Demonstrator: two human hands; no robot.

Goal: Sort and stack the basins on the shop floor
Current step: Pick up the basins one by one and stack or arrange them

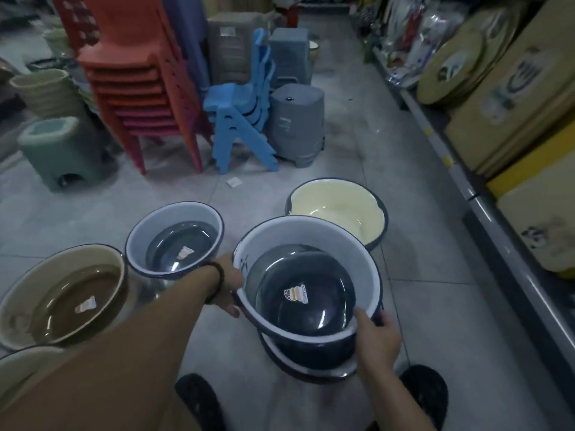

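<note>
A dark-blue basin with a white inside (pixel 311 241) is held tilted toward me, above another dark basin (pixel 314 370) on the floor below it. My left hand (pixel 228 286) grips its left rim; my right hand (pixel 378 335) grips its near right rim. A sticker shows on its dark bottom. Further left stands a smaller blue basin with a white inside (pixel 174 237). A brown basin (pixel 62 293) sits at the left, and a cream basin (pixel 339 209) lies just behind the held one.
Stacked red chairs (pixel 137 88), blue child chairs (pixel 239 119) and grey stools (pixel 297 122) stand behind the basins. A green stool (pixel 62 150) is at the left. A shelf with boxes (pixel 513 126) runs along the right. Another pale basin rim (pixel 21 365) shows at bottom left.
</note>
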